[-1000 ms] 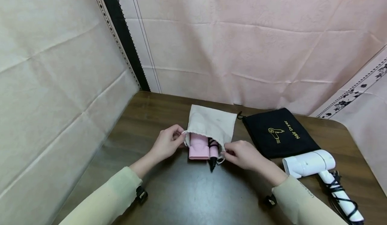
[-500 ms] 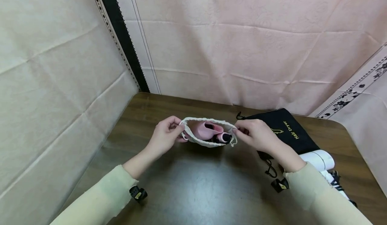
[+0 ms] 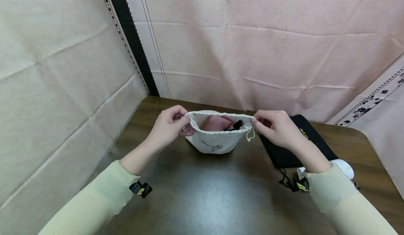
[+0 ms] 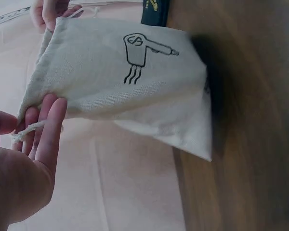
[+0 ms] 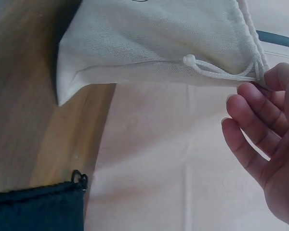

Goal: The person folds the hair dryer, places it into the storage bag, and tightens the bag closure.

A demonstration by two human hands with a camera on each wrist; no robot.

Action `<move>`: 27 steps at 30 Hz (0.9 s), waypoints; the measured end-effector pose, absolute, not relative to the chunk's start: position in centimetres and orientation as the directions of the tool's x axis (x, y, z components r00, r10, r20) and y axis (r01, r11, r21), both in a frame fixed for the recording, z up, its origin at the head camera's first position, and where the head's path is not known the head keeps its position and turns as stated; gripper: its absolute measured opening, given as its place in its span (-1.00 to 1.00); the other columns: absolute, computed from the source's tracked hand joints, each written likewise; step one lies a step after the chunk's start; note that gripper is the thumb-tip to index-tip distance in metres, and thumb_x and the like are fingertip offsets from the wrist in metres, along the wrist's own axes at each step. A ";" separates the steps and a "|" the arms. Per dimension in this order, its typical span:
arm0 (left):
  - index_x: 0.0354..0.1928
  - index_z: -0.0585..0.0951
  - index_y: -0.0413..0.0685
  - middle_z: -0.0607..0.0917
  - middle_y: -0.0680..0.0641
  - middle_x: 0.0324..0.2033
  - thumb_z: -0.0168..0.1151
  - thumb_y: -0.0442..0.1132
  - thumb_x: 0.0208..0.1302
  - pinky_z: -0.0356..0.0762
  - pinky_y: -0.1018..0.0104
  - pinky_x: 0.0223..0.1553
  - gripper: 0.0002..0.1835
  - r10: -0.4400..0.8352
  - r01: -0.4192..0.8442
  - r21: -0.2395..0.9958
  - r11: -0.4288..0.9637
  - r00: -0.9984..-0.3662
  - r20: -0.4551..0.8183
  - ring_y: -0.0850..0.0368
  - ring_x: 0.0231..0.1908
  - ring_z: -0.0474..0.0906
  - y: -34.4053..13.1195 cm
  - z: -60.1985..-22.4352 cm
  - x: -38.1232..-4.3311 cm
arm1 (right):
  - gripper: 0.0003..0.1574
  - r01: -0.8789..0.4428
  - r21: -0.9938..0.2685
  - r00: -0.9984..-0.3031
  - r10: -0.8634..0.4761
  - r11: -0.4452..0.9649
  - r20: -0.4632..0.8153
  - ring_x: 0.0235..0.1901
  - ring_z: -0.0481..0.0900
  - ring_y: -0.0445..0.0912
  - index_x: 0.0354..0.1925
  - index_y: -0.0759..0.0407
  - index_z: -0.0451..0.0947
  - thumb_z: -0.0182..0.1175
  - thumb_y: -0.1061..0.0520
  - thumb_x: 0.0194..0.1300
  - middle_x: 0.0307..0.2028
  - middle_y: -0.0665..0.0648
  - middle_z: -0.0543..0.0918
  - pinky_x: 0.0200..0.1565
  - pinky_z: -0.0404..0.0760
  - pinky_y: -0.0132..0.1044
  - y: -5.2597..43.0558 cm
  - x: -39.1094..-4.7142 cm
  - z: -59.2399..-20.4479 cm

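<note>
**Cloth bag [image 3: 215, 144] held upright, mouth spread**

My left hand [image 3: 170, 124] pinches one end of the rim; my right hand [image 3: 276, 128] pinches the opposite end. The two-corner grip apparently keeps the mouth wide and lets the weight settle low. Inside lies a pink item [image 3: 216, 123], beside a black piece [image 3: 237, 124]. The bag hangs between my hands, over the table [image 3: 202, 200]; base contact: cannot tell.

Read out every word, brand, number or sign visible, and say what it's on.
"Dryer": gold lettering on the flat black drawstring bag; start covered.
No words: black line drawing of a hair dryer on the off-white cloth pouch.
Too small to read: yellow marks on the black devices at both wrists.
</note>
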State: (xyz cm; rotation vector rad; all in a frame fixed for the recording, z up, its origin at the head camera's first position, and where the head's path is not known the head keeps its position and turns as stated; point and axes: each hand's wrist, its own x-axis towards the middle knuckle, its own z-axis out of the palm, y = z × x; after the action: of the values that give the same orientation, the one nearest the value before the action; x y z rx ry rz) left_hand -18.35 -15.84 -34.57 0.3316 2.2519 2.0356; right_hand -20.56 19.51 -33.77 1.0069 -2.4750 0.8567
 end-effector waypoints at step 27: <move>-0.18 0.59 -0.29 0.76 -0.27 -0.34 0.15 -0.41 0.53 0.82 0.05 -0.23 -0.91 0.237 0.160 0.968 0.193 -0.965 0.113 -0.02 -0.38 0.79 -15.9 -33.4 -19.5 | -0.78 -0.565 -0.662 -0.814 -0.466 0.493 0.347 -0.44 0.64 -0.14 -0.27 0.10 0.63 0.18 0.28 0.59 -0.45 -0.01 0.66 -0.32 0.65 -0.37 20.2 -20.6 -35.0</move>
State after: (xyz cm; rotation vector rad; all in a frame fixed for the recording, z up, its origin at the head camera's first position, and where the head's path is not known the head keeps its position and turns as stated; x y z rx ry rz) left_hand -19.49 -15.90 -33.41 0.3967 2.3782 1.9165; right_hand -20.63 20.19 -34.96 0.9049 -2.6078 1.2256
